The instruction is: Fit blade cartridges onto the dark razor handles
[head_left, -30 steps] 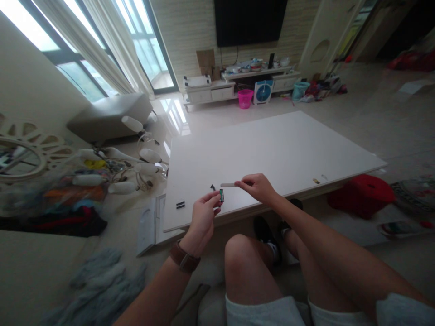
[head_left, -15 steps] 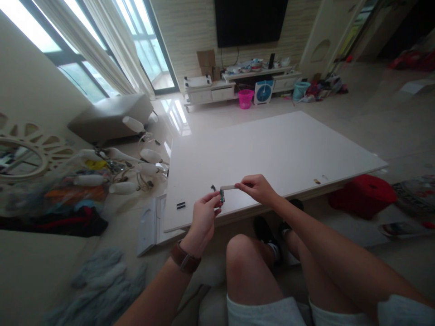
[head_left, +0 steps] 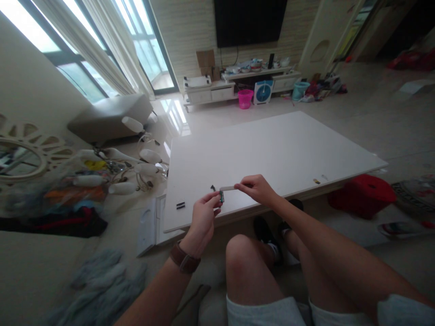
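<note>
the thumb and fingertips of the left hand [head_left: 203, 215] are pinched together on a small green circuit board with dark edges [head_left: 222, 196], held upright above the near edge of the table. the thumb and forefinger of the right hand [head_left: 260, 190] are clamped on one end of a thin, flat, pale grey strip [head_left: 228, 188]; its other end reaches the top of the board and seems to meet it there, though whether it is seated in anything is too small to tell. the step in hand looks like lining up the strip with the board's upper edge, and the next move calls, i judge, for a steady left pinch and a light, straight touch from the right, since so thin a strip could bend or slip aside. just beyond the left fingertips a small black piece [head_left: 212, 187] lies on the large white flat-topped table [head_left: 265, 145], and farther left two short black bars [head_left: 181, 205] lie side by side. well to the right, near the table's edge, is a tiny gold-and-dark piece [head_left: 316, 181]. a brown wide-strapped wristband [head_left: 185, 257] circles the left wrist, and past the table's right side stands a red stool-like object [head_left: 365, 195].
</note>
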`<state>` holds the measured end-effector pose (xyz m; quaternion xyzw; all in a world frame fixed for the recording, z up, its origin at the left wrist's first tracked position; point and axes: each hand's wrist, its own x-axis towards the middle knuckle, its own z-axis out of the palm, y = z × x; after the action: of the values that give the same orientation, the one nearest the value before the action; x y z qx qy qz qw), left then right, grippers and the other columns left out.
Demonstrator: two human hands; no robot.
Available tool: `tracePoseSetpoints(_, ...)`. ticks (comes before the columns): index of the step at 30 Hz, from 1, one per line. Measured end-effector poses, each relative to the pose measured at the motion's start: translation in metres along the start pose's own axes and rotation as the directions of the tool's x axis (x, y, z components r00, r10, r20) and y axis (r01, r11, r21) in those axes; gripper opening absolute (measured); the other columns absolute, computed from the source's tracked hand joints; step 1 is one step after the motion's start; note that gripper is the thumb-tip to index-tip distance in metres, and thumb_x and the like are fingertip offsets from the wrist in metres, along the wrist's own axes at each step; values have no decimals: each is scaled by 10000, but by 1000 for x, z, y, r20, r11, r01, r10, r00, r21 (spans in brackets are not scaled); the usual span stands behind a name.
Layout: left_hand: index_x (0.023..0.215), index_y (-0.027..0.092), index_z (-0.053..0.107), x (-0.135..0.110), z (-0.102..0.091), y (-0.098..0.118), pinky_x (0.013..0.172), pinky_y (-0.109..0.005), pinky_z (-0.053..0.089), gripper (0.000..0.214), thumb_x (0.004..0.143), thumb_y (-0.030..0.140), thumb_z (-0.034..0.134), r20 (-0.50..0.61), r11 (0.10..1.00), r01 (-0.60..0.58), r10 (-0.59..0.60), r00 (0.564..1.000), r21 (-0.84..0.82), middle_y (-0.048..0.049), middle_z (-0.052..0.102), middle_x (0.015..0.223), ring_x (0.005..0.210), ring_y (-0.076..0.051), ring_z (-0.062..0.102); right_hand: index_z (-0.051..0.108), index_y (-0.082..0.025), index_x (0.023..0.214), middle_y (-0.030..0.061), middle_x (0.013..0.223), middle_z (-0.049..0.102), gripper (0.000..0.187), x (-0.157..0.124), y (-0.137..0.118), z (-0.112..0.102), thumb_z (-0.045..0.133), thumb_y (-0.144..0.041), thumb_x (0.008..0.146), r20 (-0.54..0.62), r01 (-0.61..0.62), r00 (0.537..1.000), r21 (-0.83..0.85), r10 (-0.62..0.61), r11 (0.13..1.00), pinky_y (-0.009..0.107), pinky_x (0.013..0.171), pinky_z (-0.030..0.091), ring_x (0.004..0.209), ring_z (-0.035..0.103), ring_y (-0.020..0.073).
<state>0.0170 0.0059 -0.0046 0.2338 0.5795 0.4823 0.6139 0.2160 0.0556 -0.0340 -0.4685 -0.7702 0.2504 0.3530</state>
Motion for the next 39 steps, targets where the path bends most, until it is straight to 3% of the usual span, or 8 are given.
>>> tracePoseSetpoints(11, 810, 148, 744, 1, 0, -1, 632, -247, 382, 298, 537, 242, 819, -23, 1000, 2, -2, 1000, -19, -43, 674, 764, 674, -117, 570, 590, -157, 569, -23, 525, 461, 560, 0, 0, 0, 559, -598, 913, 33, -12, 999, -32, 13, 999, 277, 556, 257, 543, 378, 102)
tracePoseSetpoints(18, 805, 142, 748, 1, -1, -1, 627, -240, 377, 333, 512, 274, 837, -9, 1000, 1, -1, 1000, -27, -46, 678, 757, 673, -114, 567, 617, -152, 592, -20, 523, 468, 547, 0, 1, -2, 554, -585, 919, -53, -64, 997, -51, 62, 997, 279, 551, 245, 539, 382, 102)
tracePoseSetpoints(26, 821, 139, 740, 1, 0, 0, 626, -242, 386, 316, 529, 226, 826, -27, 999, 14, -15, 1000, -44, -37, 670, 738, 665, -115, 576, 625, -148, 589, -29, 517, 470, 537, -1, 0, 1, 578, -577, 909, 67, -9, 998, -19, 10, 1000, 271, 551, 255, 534, 367, 94)
tracePoseSetpoints(35, 833, 129, 747, 2, -1, -1, 631, -235, 388, 320, 541, 237, 824, -7, 999, -3, 2, 1000, -49, -38, 681, 761, 669, -106, 565, 636, -144, 591, -25, 520, 463, 534, 0, 1, -1, 583, -571, 908, -30, -60, 998, -29, 59, 998, 273, 552, 241, 538, 380, 96)
tracePoseSetpoints(39, 825, 129, 750, 3, 0, -2, 632, -234, 400, 306, 545, 228, 823, 7, 998, -3, 3, 1000, -60, -41, 685, 762, 666, -107, 569, 646, -145, 615, -28, 539, 453, 507, 0, -1, 1, 586, -552, 911, -48, -69, 996, 56, 72, 996, 271, 556, 253, 554, 378, 99)
